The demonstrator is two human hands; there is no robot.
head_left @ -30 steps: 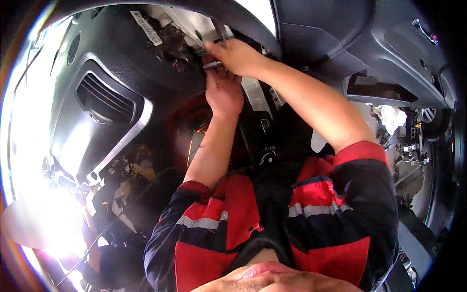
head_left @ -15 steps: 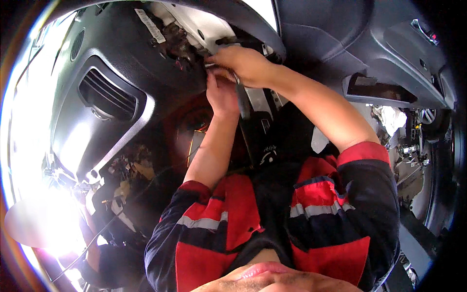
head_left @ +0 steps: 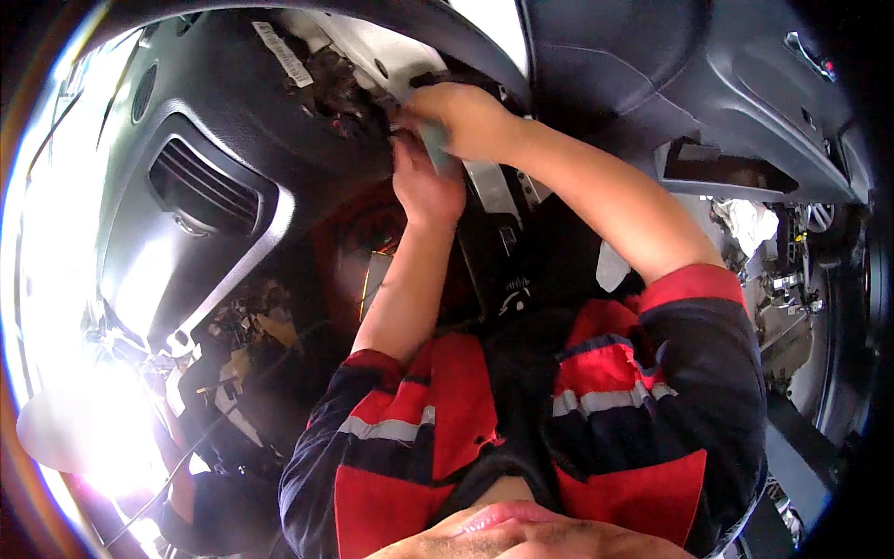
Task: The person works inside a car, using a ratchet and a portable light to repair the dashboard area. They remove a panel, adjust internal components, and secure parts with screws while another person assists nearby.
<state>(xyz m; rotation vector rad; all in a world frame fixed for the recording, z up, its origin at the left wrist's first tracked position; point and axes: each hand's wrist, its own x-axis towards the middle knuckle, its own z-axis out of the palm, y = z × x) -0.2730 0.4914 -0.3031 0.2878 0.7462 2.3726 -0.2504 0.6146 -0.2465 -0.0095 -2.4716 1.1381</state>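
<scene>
My right hand is closed in a grip at the lower edge of the dashboard side. A blurred grey-green strip-like tool sticks out of it and lies across in front of my left hand; its exact kind cannot be told. Just below, my left hand has its thumb and fingers pinched together, fingertips up against the opening; what they hold is hidden. Close to both sets of fingertips is a bundle of dark wiring, beside the white metal body frame.
The grey dashboard panel with an air vent lies to the left. A door panel hangs at the upper right, and a white cloth sits beyond it. Another person's arm shows at the lower left beside bright light.
The tool by my right hand has swung from pointing down, right of my left wrist, up and left across my left hand. My right hand has shifted slightly left.
</scene>
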